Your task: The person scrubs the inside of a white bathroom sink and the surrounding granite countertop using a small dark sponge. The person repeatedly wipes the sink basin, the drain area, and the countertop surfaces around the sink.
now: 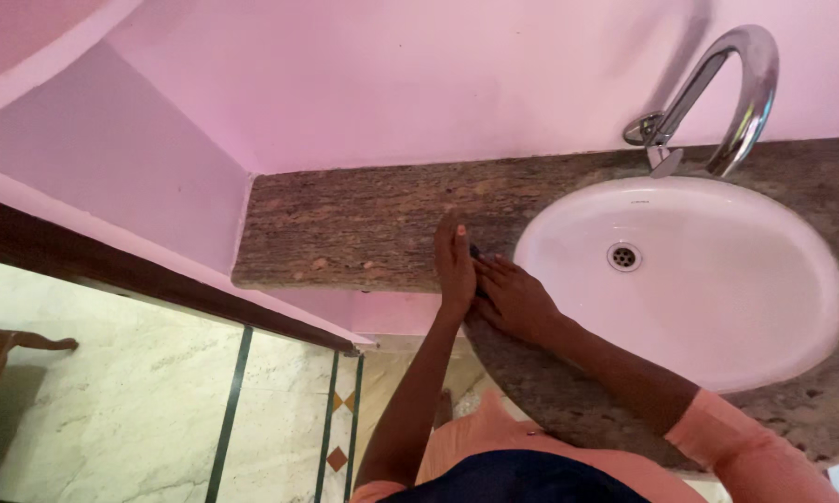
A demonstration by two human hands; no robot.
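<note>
My left hand (454,264) stands edge-on on the brown granite counter (345,233), fingers straight and together, just left of the white oval sink (764,317). My right hand (514,300) lies palm down beside it, fingers touching the left hand. A small dark thing (476,253) shows between the two hands; what it is and which hand grips it cannot be made out.
A curved chrome tap (731,98) rises behind the sink, its drain (624,256) near the basin's middle. A pink wall (392,84) backs the counter. Below left is a marble floor (131,410) with dark strips.
</note>
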